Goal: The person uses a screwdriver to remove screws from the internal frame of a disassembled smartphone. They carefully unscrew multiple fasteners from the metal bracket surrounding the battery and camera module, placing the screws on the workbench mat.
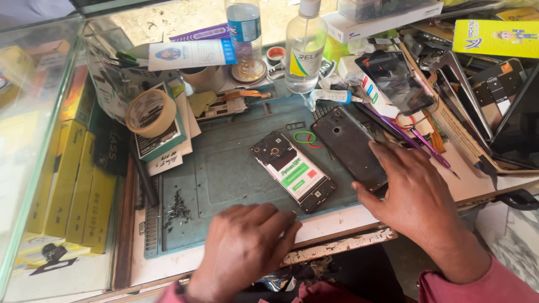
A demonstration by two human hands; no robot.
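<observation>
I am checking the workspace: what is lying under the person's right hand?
The right hand rests on a dark phone back cover on the blue-green mat. The cover's lower corner is hidden.

The worktop (331, 224) holds a blue-green mat (224, 174) with an opened phone (292, 171), a dark back cover (348, 147), tiny screws (177, 210), a tape roll (150, 113) and two bottles (305, 47).

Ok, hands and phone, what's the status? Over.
Left hand flat on mat edge, empty. Right hand resting on back cover. Opened phone lies between them, untouched. Loose screws on mat.
</observation>
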